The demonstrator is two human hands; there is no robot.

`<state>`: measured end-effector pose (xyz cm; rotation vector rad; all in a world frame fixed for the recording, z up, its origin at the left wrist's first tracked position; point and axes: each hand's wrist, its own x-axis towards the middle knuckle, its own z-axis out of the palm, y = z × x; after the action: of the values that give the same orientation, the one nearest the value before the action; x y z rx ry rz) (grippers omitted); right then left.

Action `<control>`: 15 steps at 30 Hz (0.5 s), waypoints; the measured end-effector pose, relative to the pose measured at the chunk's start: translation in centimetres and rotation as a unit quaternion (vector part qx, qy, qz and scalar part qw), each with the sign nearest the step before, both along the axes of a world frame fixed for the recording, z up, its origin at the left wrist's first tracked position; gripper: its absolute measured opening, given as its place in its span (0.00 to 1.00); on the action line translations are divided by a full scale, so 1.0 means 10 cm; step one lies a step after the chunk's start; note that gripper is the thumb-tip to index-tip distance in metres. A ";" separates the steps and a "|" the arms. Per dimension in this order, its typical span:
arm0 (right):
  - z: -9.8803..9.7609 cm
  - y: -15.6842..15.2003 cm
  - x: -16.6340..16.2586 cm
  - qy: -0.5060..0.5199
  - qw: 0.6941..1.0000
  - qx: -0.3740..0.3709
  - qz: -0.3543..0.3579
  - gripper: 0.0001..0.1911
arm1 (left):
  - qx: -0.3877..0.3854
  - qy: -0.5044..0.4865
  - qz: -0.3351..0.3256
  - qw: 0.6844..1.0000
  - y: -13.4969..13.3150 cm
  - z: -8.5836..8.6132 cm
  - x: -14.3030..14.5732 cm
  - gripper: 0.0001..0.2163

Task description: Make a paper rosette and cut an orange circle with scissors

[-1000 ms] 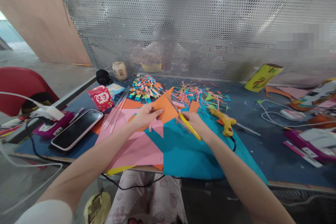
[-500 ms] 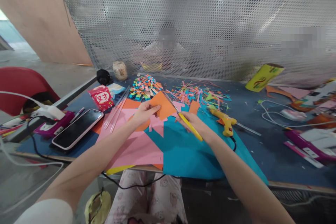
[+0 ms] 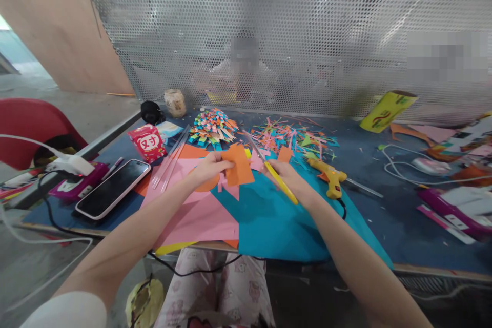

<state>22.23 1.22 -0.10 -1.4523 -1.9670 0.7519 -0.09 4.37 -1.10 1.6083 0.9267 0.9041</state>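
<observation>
Your left hand (image 3: 212,166) is closed in a pinch, thumb against fingers, on one piece of orange paper (image 3: 241,166), held up over the middle of the desk (image 3: 388,236). Your right hand (image 3: 287,177) is curled round the yellow handles of one pair of scissors (image 3: 282,182); the blades point away from you, just beside the paper's right edge (whether they touch it, you cannot tell from here). Beneath your hands lie one large pink sheet (image 3: 188,218) on the left and one large blue sheet (image 3: 284,230) on the right. Beyond them stand one fringed paper ball (image 3: 213,129) and, to its right, one heap of cut strips (image 3: 279,136), too tangled to count. You have one yellow glue gun (image 3: 329,178) right of your right hand, and one phone (image 3: 113,189) and one red packet (image 3: 148,143) to the left. Farther back are one jar (image 3: 175,103) and one yellow tube (image 3: 386,113).
</observation>
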 end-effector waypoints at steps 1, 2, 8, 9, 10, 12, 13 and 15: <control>0.00 0.02 0.02 0.006 1.000 0.010 -0.015 0.28 | -0.002 0.026 -0.024 0.999 -0.02 0.00 -0.02 0.07; 0.00 0.04 0.05 0.013 0.999 0.022 -0.032 0.28 | -0.005 0.048 -0.048 0.998 -0.04 0.00 -0.03 0.07; 0.02 0.12 0.18 0.029 0.988 0.088 -0.121 0.28 | 0.241 0.236 0.114 0.934 -0.02 -0.04 -0.02 0.14; 0.02 0.14 0.18 0.030 0.986 0.095 -0.131 0.29 | 0.268 0.269 0.143 0.914 0.02 -0.06 0.00 0.19; 0.01 0.15 0.18 0.031 0.985 0.100 -0.140 0.29 | 0.277 0.308 0.152 0.897 0.08 -0.08 0.03 0.25; -0.01 0.17 0.17 0.031 0.982 0.110 -0.150 0.30 | 0.256 0.390 0.127 0.875 0.20 -0.13 0.10 0.35; -0.02 0.18 0.17 0.030 0.981 0.114 -0.154 0.30 | 0.249 0.423 0.107 0.865 0.26 -0.14 0.14 0.38; -0.02 0.20 0.18 0.028 0.979 0.121 -0.161 0.29 | 0.254 0.482 0.075 0.835 0.36 -0.17 0.22 0.40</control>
<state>24.05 3.22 -0.33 -1.5283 -1.6587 0.3907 2.11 7.99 -2.76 2.5706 1.5997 0.3891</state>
